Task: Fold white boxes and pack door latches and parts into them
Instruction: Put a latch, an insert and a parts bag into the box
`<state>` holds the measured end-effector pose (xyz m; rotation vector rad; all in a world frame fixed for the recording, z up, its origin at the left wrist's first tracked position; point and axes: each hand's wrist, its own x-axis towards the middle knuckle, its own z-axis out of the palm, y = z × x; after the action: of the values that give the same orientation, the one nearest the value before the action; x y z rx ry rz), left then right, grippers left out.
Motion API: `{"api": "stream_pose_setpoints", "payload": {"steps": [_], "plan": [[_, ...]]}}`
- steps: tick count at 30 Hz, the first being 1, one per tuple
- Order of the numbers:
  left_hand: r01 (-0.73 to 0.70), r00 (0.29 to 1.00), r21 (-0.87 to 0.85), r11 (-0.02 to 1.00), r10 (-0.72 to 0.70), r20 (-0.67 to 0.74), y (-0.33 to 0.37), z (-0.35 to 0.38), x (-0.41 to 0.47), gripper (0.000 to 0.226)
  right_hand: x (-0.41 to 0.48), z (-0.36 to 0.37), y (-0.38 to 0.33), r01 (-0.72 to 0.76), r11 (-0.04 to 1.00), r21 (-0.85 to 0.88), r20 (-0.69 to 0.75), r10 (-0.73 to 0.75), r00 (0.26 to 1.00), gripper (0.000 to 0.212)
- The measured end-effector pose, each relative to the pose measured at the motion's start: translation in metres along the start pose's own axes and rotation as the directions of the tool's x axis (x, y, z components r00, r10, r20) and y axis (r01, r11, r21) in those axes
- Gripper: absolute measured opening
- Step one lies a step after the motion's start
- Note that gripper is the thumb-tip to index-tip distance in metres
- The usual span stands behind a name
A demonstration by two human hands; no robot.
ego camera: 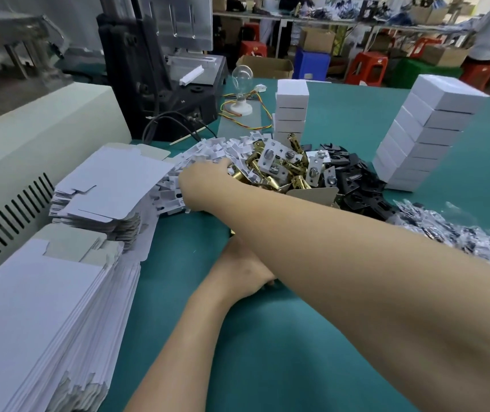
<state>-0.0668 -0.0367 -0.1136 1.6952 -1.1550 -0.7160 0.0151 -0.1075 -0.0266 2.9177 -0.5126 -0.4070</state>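
Note:
My right hand (200, 184) reaches across to the left, its fingers stretched onto a heap of small white card inserts (208, 153). Just right of it lies a pile of brass door latches (282, 168) with silver plates. My left hand (242, 270) rests on the green table (267, 352) under my right forearm, which hides its fingers. A sliver of brass (232, 232) shows beside it. Flat unfolded white boxes (113, 182) are stacked at the left, with a second stack (39, 316) nearer me. Folded white boxes stand in two stacks, one at the back (292, 105) and one at the right (425, 129).
Black plates (353, 182) and clear bags of parts (460, 230) lie right of the latches. A beige machine (30, 138) and a black press (160, 84) line the left and back. A light bulb on a base (241, 84) with wires stands behind. A person works at far tables.

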Motion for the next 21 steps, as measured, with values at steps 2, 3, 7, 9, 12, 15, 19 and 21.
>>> {"api": "stream_pose_setpoints", "payload": {"steps": [2, 3, 7, 9, 12, 15, 19, 21], "plan": [[-0.005, 1.000, -0.013, 1.000, 0.005, 0.010, 0.003, 0.000, -0.001, 0.035, 0.001, -0.001, -0.001, -0.013, 0.999, 0.034, -0.062, 0.015, 0.998, 0.013], [-0.027, 1.000, -0.020, 0.999, 0.027, 0.009, 0.006, -0.001, -0.002, 0.033, 0.001, -0.002, 0.000, -0.019, 0.999, 0.044, -0.092, 0.023, 0.995, 0.012], [-0.081, 0.997, -0.027, 0.996, 0.082, 0.005, 0.003, -0.001, 0.001, 0.014, -0.011, -0.015, 0.007, 0.007, 0.995, 0.096, -0.193, 0.011, 0.981, 0.021], [-0.069, 0.998, -0.032, 0.997, 0.069, 0.001, -0.003, 0.000, 0.005, 0.006, -0.021, -0.025, 0.014, 0.047, 0.986, 0.163, -0.248, -0.005, 0.969, 0.017], [-0.066, 0.998, -0.081, 0.995, 0.067, 0.008, -0.007, -0.001, 0.005, 0.021, -0.044, -0.044, 0.038, 0.106, 0.945, 0.310, -0.402, 0.029, 0.915, 0.019], [-0.038, 0.999, -0.117, 0.992, 0.038, -0.004, -0.008, -0.001, 0.006, 0.037, -0.083, -0.053, 0.070, 0.193, 0.869, 0.456, -0.558, 0.110, 0.823, 0.024], [-0.039, 0.999, -0.069, 0.997, 0.039, 0.005, -0.007, -0.002, 0.005, 0.038, -0.137, -0.041, 0.109, 0.299, 0.645, 0.703, -0.602, 0.317, 0.732, 0.018], [-0.033, 0.999, -0.060, 0.998, 0.034, 0.014, -0.007, -0.002, 0.005, 0.040, -0.154, -0.031, 0.120, 0.289, 0.604, 0.743, -0.577, 0.357, 0.735, 0.017]]}}
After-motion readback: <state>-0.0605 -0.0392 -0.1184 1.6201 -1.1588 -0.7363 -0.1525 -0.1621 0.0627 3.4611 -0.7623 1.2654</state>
